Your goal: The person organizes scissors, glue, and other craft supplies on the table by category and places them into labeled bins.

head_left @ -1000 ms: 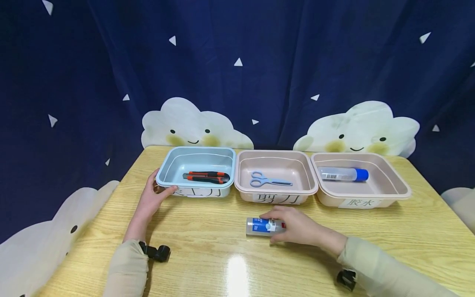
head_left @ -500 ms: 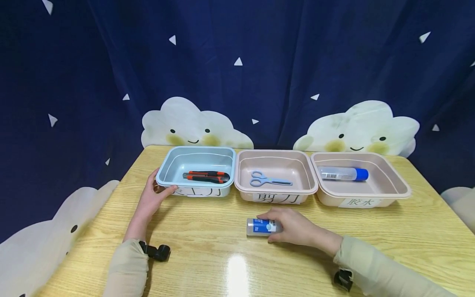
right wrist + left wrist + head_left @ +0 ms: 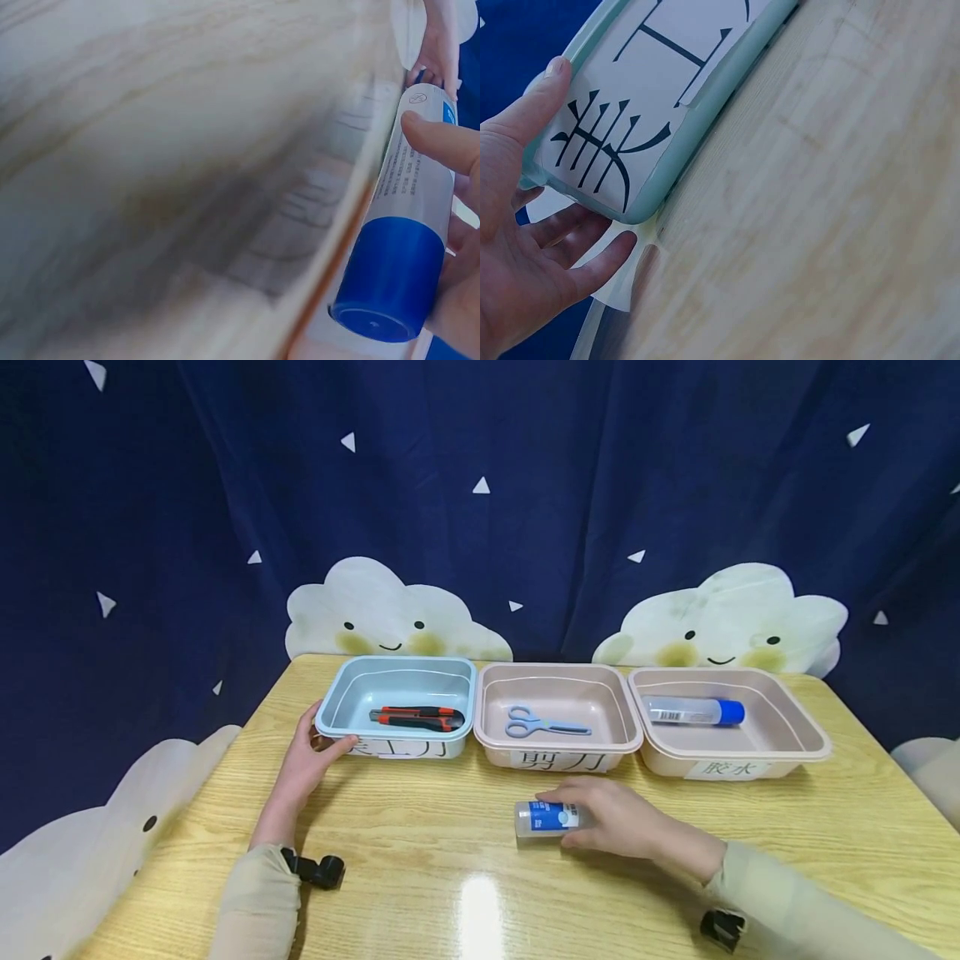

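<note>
My right hand [image 3: 618, 822] grips a clear glue bottle [image 3: 546, 818] with a blue-and-white label, in front of the middle bin. In the right wrist view the glue bottle's blue cap [image 3: 390, 277] shows, and the thumb [image 3: 439, 142] lies along its side. At far left, my left hand [image 3: 306, 760] holds the front left corner of a light blue bin [image 3: 341, 735]. The left wrist view shows the thumb [image 3: 544, 101] against the bin's front near the rim, with other fingers [image 3: 604, 262] spread below the corner. Inside that bin lie red-and-black utility knives [image 3: 416, 718].
Right of the blue bin stands a pinkish bin [image 3: 487, 739] with light blue scissors [image 3: 543, 725] in it. Another pinkish bin [image 3: 795, 743] farther right holds a blue-capped glue bottle [image 3: 693, 711]. Paper labels face front. All stand on a wooden table [image 3: 405, 860] before a dark blue curtain [image 3: 420, 510].
My right hand and the glue bottle shifted slightly left, then back to the right and a little past where they were. The left hand and the bins stay in place.
</note>
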Demonstrator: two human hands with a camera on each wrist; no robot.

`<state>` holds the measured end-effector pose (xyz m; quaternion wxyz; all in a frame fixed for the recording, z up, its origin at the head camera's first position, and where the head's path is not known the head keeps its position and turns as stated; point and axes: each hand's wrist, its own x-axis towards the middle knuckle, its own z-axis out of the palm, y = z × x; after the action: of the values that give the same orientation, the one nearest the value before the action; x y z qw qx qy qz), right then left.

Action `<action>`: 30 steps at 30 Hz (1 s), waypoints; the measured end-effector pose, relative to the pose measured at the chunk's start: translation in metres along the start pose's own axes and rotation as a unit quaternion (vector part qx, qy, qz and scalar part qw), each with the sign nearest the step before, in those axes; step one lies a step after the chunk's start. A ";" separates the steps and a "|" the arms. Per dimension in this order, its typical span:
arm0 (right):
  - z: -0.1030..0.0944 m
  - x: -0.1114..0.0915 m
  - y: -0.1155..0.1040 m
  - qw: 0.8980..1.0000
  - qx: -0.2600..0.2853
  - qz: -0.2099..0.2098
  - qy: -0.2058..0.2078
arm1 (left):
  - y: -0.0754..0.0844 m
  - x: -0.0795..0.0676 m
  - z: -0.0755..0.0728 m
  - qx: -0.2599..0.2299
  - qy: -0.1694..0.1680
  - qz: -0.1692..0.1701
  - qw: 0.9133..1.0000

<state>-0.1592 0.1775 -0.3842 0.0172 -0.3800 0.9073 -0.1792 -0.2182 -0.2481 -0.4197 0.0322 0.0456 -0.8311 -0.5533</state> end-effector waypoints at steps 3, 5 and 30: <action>-0.009 -0.006 0.001 1.000 -0.007 0.003 0.015 | -0.001 0.000 0.000 0.000 0.000 0.000 1.000; -0.014 -0.010 0.002 1.000 -0.014 0.008 0.022 | -0.001 0.001 0.000 0.000 0.000 0.001 1.000; -0.080 -0.044 0.032 0.988 -0.090 0.021 0.124 | 0.001 -0.001 0.001 -0.003 0.000 -0.006 1.000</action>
<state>-0.1635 0.2543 -0.3246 -0.1256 -0.3356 0.9227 -0.1423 -0.2176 -0.2470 -0.4190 0.0292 0.0509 -0.8291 -0.5560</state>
